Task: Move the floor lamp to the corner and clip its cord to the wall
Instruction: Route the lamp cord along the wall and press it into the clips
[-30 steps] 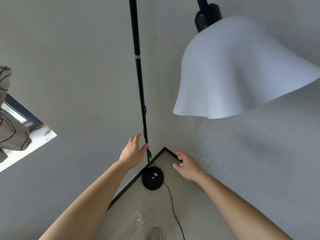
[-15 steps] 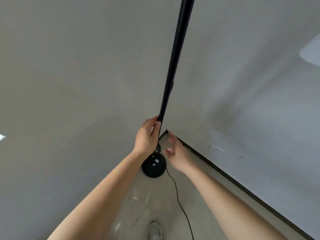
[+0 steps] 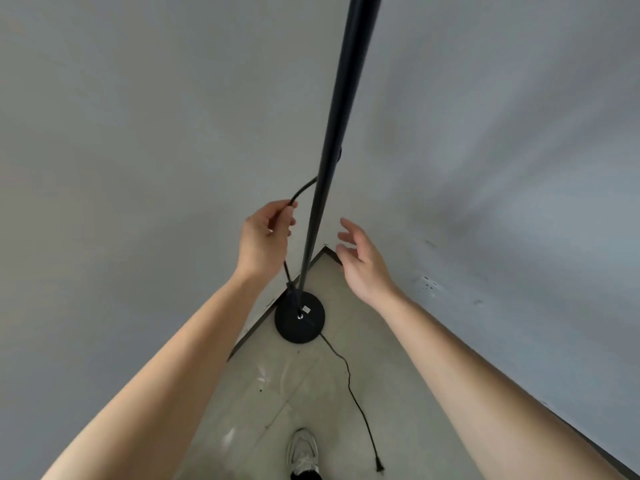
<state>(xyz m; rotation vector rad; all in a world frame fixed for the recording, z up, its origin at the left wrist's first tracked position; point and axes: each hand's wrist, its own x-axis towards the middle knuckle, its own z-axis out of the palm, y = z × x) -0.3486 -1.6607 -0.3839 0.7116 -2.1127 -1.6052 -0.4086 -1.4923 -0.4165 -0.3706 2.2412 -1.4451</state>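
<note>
The floor lamp's black pole (image 3: 330, 150) rises from a round black base (image 3: 300, 317) that stands on the floor in the corner where two grey walls meet. My left hand (image 3: 265, 237) pinches a loop of black cord (image 3: 302, 189) just left of the pole, pulling it away from the pole. My right hand (image 3: 363, 263) hovers to the right of the pole, fingers apart, holding nothing. A second stretch of cord (image 3: 349, 379) trails from the base across the floor to a plug (image 3: 380, 466). The lampshade is out of view.
Grey walls close in on the left (image 3: 121, 168) and right (image 3: 519, 168), with a dark skirting strip (image 3: 254, 332) along their foot. My shoe (image 3: 303, 452) stands on the pale tiled floor near the bottom edge, left of the plug.
The view has dropped so the white shade is no longer seen. My left hand has left the pole and taken the cord, drawing a loop out to the left. My right hand has risen beside the pole.
</note>
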